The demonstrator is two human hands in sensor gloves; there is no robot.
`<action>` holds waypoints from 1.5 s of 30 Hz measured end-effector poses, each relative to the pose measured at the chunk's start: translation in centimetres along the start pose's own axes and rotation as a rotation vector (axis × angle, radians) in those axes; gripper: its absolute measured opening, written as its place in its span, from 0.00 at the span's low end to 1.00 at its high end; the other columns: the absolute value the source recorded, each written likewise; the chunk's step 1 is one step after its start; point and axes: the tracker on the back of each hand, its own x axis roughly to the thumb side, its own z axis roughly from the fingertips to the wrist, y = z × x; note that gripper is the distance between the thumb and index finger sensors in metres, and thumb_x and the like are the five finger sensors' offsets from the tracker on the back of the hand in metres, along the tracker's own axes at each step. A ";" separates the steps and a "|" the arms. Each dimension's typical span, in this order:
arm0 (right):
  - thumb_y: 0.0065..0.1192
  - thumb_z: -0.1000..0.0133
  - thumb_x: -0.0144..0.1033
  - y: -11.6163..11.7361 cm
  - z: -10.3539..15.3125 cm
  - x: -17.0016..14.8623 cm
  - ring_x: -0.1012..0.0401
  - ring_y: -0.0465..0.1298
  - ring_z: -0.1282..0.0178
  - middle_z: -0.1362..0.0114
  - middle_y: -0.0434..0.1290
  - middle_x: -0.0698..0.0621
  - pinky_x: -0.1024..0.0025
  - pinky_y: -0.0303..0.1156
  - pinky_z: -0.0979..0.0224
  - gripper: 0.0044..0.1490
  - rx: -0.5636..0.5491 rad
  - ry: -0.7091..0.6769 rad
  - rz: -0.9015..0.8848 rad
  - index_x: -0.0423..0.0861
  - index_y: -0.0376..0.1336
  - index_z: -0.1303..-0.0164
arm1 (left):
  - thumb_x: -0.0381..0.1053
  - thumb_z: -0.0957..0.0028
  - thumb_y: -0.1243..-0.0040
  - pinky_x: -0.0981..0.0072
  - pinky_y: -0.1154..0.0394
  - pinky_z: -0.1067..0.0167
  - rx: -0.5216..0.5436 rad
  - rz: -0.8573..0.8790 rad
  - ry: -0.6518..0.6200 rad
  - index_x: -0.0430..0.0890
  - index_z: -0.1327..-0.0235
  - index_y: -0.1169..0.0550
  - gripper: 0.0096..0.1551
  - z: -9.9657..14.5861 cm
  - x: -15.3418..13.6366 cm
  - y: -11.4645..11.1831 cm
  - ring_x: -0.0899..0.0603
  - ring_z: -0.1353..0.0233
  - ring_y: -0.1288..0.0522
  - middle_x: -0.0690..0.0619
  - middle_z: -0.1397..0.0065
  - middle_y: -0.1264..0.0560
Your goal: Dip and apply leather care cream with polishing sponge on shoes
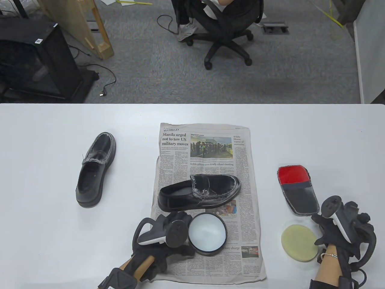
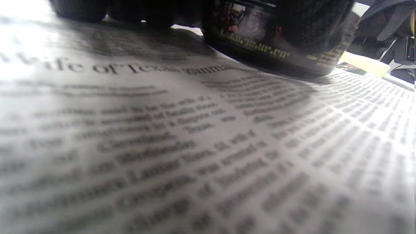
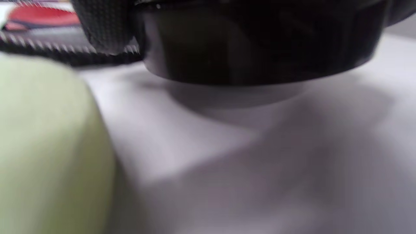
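Note:
An open black jar of white leather cream [image 1: 208, 233] stands on the newspaper [image 1: 207, 150], just in front of a black loafer [image 1: 200, 192]. My left hand [image 1: 176, 224] holds the jar's left side; the left wrist view shows the jar [image 2: 269, 42] close up with glove fabric over it. A round pale yellow sponge [image 1: 299, 243] lies on the table at the right. My right hand [image 1: 328, 228] is beside the sponge and grips a black round lid [image 3: 260, 42] low over the table. The sponge [image 3: 48, 146] fills the left of the right wrist view.
A second black loafer [image 1: 96, 170] lies on the bare table at the left. A red and grey polishing mitt [image 1: 297, 189] lies behind the sponge. The table's far edge runs behind the newspaper.

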 end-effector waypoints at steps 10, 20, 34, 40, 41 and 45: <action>0.50 0.44 0.71 -2.6 3.5 1.7 0.21 0.65 0.28 0.18 0.56 0.17 0.29 0.69 0.35 0.70 -0.056 -0.139 -0.027 0.25 0.47 0.11 | 0.71 0.51 0.41 0.25 0.40 0.31 0.085 0.078 -0.053 0.28 0.14 0.57 0.72 0.7 0.6 2.3 0.20 0.19 0.46 0.23 0.13 0.52; 0.59 0.55 0.71 -0.1 8.1 10.9 0.38 0.88 0.50 0.34 0.82 0.28 0.51 0.86 0.52 0.62 -0.061 -0.389 0.448 0.29 0.73 0.31 | 0.72 0.49 0.45 0.25 0.40 0.31 0.033 0.068 -0.067 0.28 0.14 0.58 0.71 -1.1 1.4 1.2 0.19 0.20 0.46 0.22 0.13 0.52; 0.67 0.43 0.43 -3.9 12.3 10.2 0.50 0.88 0.48 0.35 0.82 0.41 0.64 0.86 0.49 0.30 -0.302 -0.510 0.287 0.41 0.71 0.34 | 0.72 0.52 0.43 0.27 0.43 0.28 0.004 0.104 -0.079 0.32 0.13 0.59 0.72 -1.2 0.9 1.0 0.23 0.18 0.47 0.27 0.11 0.49; 0.59 0.39 0.46 -3.7 20.6 13.9 0.50 0.76 0.28 0.24 0.71 0.49 0.58 0.77 0.31 0.32 -0.605 -1.072 -0.042 0.50 0.59 0.25 | 0.72 0.55 0.40 0.29 0.43 0.27 0.016 0.116 -0.065 0.36 0.13 0.58 0.72 -1.2 0.5 1.0 0.26 0.17 0.47 0.31 0.11 0.48; 0.60 0.40 0.46 -2.8 22.0 15.2 0.51 0.76 0.27 0.24 0.71 0.50 0.58 0.76 0.30 0.32 -0.661 -1.129 -0.046 0.51 0.59 0.26 | 0.72 0.56 0.40 0.29 0.43 0.27 0.025 0.113 -0.060 0.36 0.13 0.57 0.72 -1.2 0.5 1.0 0.26 0.17 0.46 0.31 0.11 0.47; 0.57 0.41 0.49 1.2 25.1 19.4 0.54 0.75 0.25 0.24 0.71 0.54 0.59 0.75 0.27 0.32 -0.678 -1.306 0.158 0.54 0.58 0.26 | 0.72 0.57 0.40 0.29 0.43 0.27 0.039 0.121 -0.055 0.37 0.13 0.56 0.72 -1.2 0.5 1.0 0.27 0.17 0.46 0.32 0.11 0.47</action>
